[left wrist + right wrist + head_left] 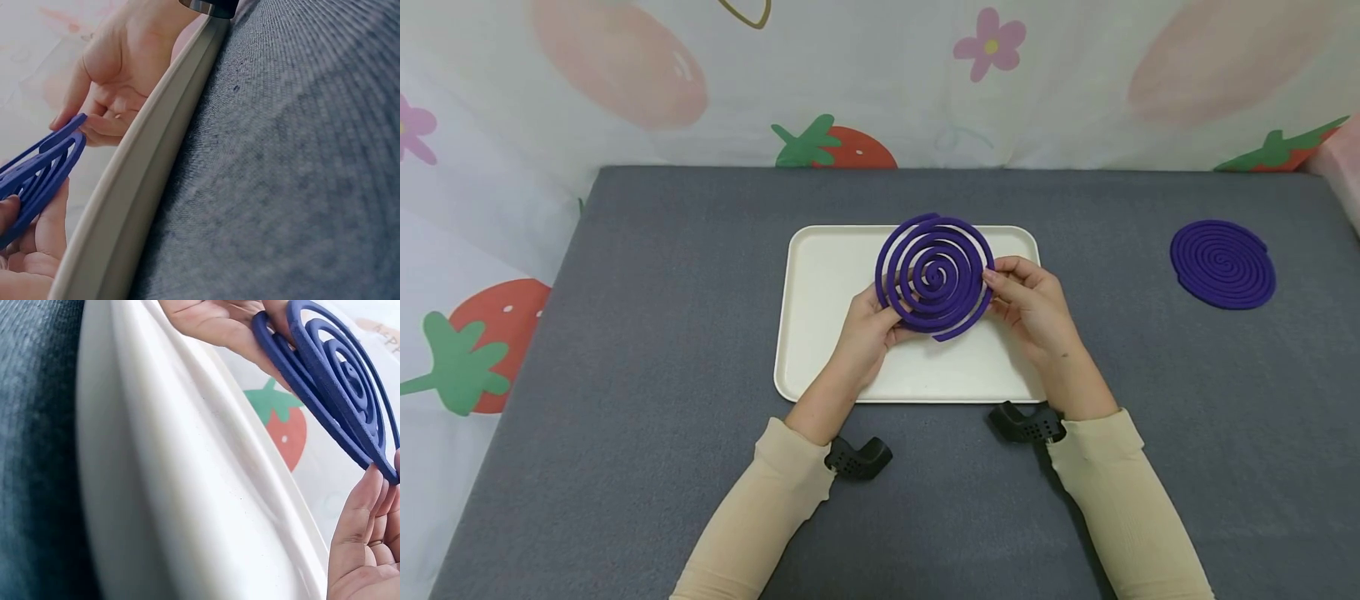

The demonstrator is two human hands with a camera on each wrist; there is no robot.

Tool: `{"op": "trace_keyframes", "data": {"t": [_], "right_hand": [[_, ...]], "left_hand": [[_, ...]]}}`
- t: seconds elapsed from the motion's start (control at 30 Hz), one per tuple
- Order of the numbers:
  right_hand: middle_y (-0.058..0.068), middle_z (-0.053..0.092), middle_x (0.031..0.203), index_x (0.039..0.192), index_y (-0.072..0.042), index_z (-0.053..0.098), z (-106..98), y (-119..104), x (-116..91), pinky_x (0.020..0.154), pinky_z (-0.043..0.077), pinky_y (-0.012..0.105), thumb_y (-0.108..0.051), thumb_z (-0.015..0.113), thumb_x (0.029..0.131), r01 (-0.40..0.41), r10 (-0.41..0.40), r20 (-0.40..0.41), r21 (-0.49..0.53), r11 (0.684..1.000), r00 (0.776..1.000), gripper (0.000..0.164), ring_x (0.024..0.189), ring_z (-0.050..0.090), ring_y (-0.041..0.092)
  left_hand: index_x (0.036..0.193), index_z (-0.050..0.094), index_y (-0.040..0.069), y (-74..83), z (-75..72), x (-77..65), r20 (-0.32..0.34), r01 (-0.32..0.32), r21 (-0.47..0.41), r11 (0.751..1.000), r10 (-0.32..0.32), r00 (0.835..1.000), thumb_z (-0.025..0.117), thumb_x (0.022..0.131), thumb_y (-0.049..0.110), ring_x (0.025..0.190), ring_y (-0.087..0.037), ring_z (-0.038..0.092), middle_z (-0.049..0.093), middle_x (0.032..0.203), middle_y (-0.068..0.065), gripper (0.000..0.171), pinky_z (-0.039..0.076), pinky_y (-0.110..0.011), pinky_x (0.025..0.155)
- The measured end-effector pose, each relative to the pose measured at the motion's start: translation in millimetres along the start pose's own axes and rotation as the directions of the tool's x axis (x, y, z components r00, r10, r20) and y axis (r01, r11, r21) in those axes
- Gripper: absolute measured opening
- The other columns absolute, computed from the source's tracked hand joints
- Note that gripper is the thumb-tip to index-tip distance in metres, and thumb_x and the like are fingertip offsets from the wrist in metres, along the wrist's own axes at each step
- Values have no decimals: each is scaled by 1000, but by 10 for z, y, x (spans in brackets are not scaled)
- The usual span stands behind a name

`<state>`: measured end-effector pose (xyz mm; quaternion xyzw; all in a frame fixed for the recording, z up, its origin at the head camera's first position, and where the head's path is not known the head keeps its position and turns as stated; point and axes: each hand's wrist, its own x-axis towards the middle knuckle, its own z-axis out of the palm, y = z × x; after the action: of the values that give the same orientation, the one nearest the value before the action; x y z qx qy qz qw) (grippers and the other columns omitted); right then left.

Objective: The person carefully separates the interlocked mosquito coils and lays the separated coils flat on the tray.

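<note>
A purple double mosquito coil (953,310) is held up above a white tray (820,333), tilted, its rings partly spread with gaps between them. My left hand (867,333) grips its left and lower edge, thumb on top and fingers beneath. At the right edge, my right hand (1030,304) pinches the outer ring between thumb and fingertips. The right wrist view shows the coil's strands (319,387) standing apart at different heights. In the left wrist view the coil (40,165) is seen edge-on between both hands.
Another purple mosquito coil (1223,265), tightly wound, lies flat on the grey tablecloth (647,350) at the right. Behind the table hangs a curtain (887,75) printed with strawberries and flowers. Each wrist carries a black camera mount (859,458).
</note>
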<state>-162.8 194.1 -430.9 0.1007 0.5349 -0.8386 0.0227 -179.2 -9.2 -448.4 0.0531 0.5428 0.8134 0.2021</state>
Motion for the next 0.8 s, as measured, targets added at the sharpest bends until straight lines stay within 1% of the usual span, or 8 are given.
{"op": "trace_keyframes", "data": {"t": [0.27, 0.37, 0.6, 0.73, 0.8], "right_hand": [[1, 61, 72, 83, -8, 61, 2, -6, -3, 56, 49, 20, 2, 59, 91, 10, -10, 7, -9, 1000, 1000, 13, 63, 58, 10], [1, 60, 73, 83, -8, 61, 1, -3, -1, 56, 49, 20, 3, 58, 91, 15, -15, 11, -7, 1000, 1000, 14, 63, 57, 10], [1, 60, 73, 83, -8, 61, -6, 1, 2, 56, 48, 21, 3, 58, 91, 28, -28, 11, 24, 999, 1000, 14, 62, 56, 10], [1, 61, 73, 83, -8, 62, -14, 5, 5, 57, 48, 20, 2, 58, 91, 22, -23, 5, 23, 999, 1000, 13, 63, 57, 10], [1, 61, 73, 83, -8, 62, -17, 9, 7, 57, 49, 21, 2, 58, 91, 19, -19, 2, 29, 999, 1000, 13, 64, 57, 10]], "left_hand": [[124, 48, -6, -11, -8, 8, -11, -5, 20, 1000, 5, 1000, 50, 96, 2, 88, -12, 66, 63, 106, -13, 28, 54, -35, 83], [124, 48, -6, -2, -3, 7, -17, 3, 15, 1000, -3, 1000, 49, 96, 1, 87, -12, 66, 63, 105, -12, 29, 54, -34, 83], [117, 51, -4, 5, -5, 10, -47, 20, 0, 1000, -20, 999, 49, 96, 0, 84, -12, 68, 66, 95, -6, 22, 54, -35, 83], [117, 51, -3, 12, -1, 10, -45, 21, -10, 1000, -21, 999, 50, 95, 0, 84, -12, 68, 66, 94, -4, 22, 54, -35, 83], [117, 51, -3, 14, 0, 9, -43, 20, -30, 999, -22, 999, 50, 95, -1, 84, -12, 68, 66, 94, -3, 22, 54, -35, 83]]}}
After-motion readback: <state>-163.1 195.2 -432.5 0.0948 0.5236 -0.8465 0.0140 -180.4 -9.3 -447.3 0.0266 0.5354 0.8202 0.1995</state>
